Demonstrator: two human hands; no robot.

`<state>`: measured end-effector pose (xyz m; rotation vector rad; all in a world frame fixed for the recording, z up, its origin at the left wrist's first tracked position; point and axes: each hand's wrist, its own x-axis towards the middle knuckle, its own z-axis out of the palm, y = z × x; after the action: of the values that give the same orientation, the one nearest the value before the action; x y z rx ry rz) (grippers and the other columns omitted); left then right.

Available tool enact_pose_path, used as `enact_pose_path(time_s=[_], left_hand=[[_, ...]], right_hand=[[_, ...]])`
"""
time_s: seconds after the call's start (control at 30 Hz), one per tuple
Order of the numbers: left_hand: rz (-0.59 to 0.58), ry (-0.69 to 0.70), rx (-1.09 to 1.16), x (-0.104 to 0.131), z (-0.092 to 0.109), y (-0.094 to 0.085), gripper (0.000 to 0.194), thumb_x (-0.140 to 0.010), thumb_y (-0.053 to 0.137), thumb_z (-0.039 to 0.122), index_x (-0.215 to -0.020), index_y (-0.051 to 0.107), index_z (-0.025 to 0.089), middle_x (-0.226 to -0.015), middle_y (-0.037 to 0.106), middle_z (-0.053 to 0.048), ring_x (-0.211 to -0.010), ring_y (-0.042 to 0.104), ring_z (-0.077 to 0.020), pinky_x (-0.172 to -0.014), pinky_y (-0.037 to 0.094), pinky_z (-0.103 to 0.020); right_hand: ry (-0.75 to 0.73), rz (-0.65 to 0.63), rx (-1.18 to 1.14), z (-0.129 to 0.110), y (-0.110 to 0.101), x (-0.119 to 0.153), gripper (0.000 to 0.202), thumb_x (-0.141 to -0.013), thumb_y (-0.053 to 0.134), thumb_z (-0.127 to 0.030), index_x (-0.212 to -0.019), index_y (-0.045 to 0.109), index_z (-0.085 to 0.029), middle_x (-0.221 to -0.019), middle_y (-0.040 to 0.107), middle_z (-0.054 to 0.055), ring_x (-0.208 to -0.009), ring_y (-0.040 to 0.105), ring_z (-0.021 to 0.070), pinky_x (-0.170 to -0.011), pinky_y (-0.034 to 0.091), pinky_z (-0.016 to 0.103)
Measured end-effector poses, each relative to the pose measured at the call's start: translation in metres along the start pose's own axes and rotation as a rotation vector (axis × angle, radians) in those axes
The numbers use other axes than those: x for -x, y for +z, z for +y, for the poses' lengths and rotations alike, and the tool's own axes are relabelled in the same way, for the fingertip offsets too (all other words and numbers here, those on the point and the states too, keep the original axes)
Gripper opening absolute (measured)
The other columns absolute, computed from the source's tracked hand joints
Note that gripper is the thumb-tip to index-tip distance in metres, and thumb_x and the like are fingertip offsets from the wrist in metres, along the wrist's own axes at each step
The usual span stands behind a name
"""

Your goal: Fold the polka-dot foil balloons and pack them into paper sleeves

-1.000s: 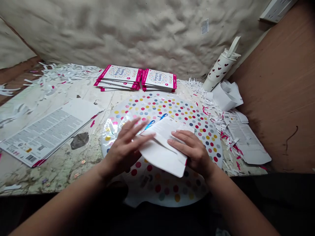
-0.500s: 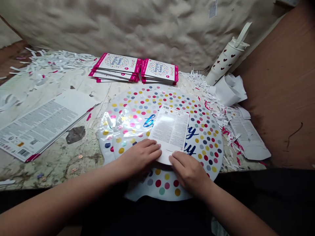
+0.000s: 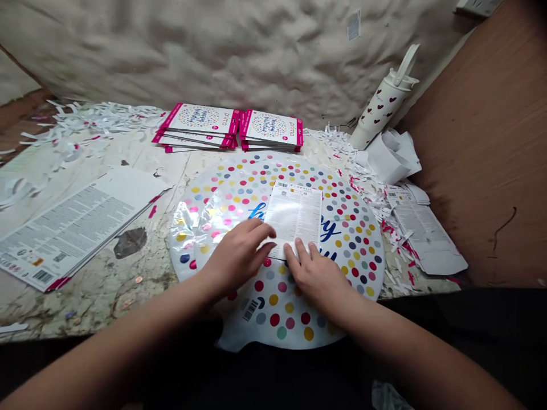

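Flat foil balloons (image 3: 358, 236) with colourful dots and blue lettering lie in front of me. A white cardboard packet (image 3: 294, 212) covered in small print rests on their middle, its lower flap no longer standing out. My right hand (image 3: 318, 276) lies on the packet's lower edge, fingertips spread and pressing down. Beside the packet's lower left corner is my left hand (image 3: 239, 250), its fingers curved and the thumb apart from them, with nothing visible between them. A small barcode (image 3: 250, 310) shows on the balloon's lower part.
Two stacks of pink-edged packets (image 3: 205, 121) (image 3: 271, 126) stand behind the balloons. Printed card sheets (image 3: 81, 228) lie at left, and more flattened card (image 3: 427, 233) at right. Shredded paper (image 3: 98, 122) lines the back. A heart-patterned bottle (image 3: 382, 108) stands near the brown side panel (image 3: 482, 148).
The packet's lower flap, held by both hands before, is now folded out of sight. My left hand has lifted with its fingers apart; my right hand has moved up onto the packet.
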<state>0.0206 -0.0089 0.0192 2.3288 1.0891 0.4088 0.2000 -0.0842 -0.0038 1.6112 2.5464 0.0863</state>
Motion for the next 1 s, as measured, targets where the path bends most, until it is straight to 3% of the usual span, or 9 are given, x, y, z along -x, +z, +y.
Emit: enact_pose_path(time_s=[0.13,0.17,0.23,0.33,0.53,0.67,0.77,0.87,1.0], left_hand=[[-0.309,-0.388,0.740,0.030,0.007,0.003,0.033,-0.084,0.047,0.047,-0.080,0.059,0.017,-0.068,0.061,-0.002,-0.058,0.055,-0.0121,-0.053,0.042,-0.022],[-0.301,-0.473,0.928,0.034,0.007,0.008,0.032,-0.083,0.050,0.047,-0.081,0.058,0.016,-0.069,0.062,-0.002,-0.058,0.056,-0.0115,-0.053,0.043,-0.022],[-0.108,-0.588,1.217,0.036,0.005,0.020,0.028,-0.079,0.059,0.043,-0.083,0.056,0.016,-0.071,0.063,-0.002,-0.060,0.058,-0.0109,-0.056,0.046,-0.021],[0.144,-0.643,1.372,0.031,0.003,0.031,0.023,-0.074,0.067,0.034,-0.074,0.054,0.015,-0.064,0.063,-0.001,-0.054,0.056,-0.0102,-0.051,0.045,-0.021],[0.124,-0.744,1.811,0.027,0.005,0.030,0.007,-0.074,0.066,0.019,-0.077,0.061,0.016,-0.074,0.064,-0.001,-0.070,0.061,-0.0120,-0.069,0.051,-0.026],[0.146,-0.562,1.409,0.031,0.003,0.026,0.019,-0.079,0.062,0.033,-0.077,0.063,0.014,-0.074,0.063,-0.003,-0.070,0.060,-0.0139,-0.069,0.050,-0.027],[0.113,-0.455,1.085,0.033,0.005,0.023,0.026,-0.081,0.058,0.039,-0.074,0.063,0.014,-0.073,0.062,-0.003,-0.071,0.059,-0.0145,-0.068,0.048,-0.026],[0.126,-0.378,0.939,0.033,0.008,0.018,0.028,-0.083,0.054,0.040,-0.072,0.060,0.015,-0.071,0.060,-0.002,-0.070,0.057,-0.0144,-0.066,0.046,-0.024],[0.301,-0.383,0.682,0.031,0.005,0.000,0.024,-0.085,0.050,0.040,-0.075,0.051,0.018,-0.062,0.051,0.003,-0.055,0.049,-0.0102,-0.050,0.038,-0.019]], right_hand=[[-0.044,0.298,0.085,-0.004,-0.005,0.000,0.038,-0.084,0.039,-0.004,-0.118,0.055,-0.001,-0.112,0.062,0.022,-0.079,0.062,0.0267,-0.060,0.051,0.038],[-0.049,0.395,0.068,-0.007,-0.007,0.000,0.035,-0.085,0.041,-0.005,-0.115,0.058,-0.001,-0.109,0.064,0.021,-0.077,0.061,0.0251,-0.060,0.051,0.037],[-0.049,0.558,0.011,-0.015,-0.009,0.000,0.030,-0.085,0.046,-0.007,-0.110,0.061,-0.002,-0.105,0.066,0.019,-0.075,0.060,0.0231,-0.061,0.050,0.036],[-0.025,0.661,-0.073,-0.029,-0.007,-0.001,0.026,-0.083,0.051,-0.008,-0.106,0.064,-0.004,-0.099,0.069,0.016,-0.074,0.058,0.0218,-0.062,0.049,0.034],[0.015,0.645,-0.224,-0.029,-0.009,0.000,0.028,-0.084,0.048,-0.008,-0.108,0.062,-0.009,-0.096,0.069,0.014,-0.077,0.059,0.0218,-0.066,0.050,0.036],[0.028,0.510,-0.614,-0.015,-0.015,-0.003,0.038,-0.085,0.055,-0.026,-0.121,0.051,-0.015,-0.104,0.066,0.009,-0.087,0.061,0.0193,-0.075,0.052,0.032],[0.000,0.607,-0.658,-0.015,-0.013,-0.013,0.035,-0.086,0.051,-0.019,-0.121,0.050,-0.015,-0.105,0.064,0.010,-0.093,0.060,0.0195,-0.080,0.051,0.033],[-0.025,0.717,-0.675,-0.015,-0.010,-0.023,0.019,-0.085,0.049,-0.014,-0.099,0.062,-0.016,-0.091,0.067,0.009,-0.085,0.061,0.0190,-0.076,0.051,0.032],[0.275,0.668,-0.903,0.019,-0.019,-0.019,0.021,-0.090,0.044,-0.024,-0.090,0.064,-0.018,-0.084,0.066,0.006,-0.079,0.062,0.0176,-0.073,0.052,0.032]])
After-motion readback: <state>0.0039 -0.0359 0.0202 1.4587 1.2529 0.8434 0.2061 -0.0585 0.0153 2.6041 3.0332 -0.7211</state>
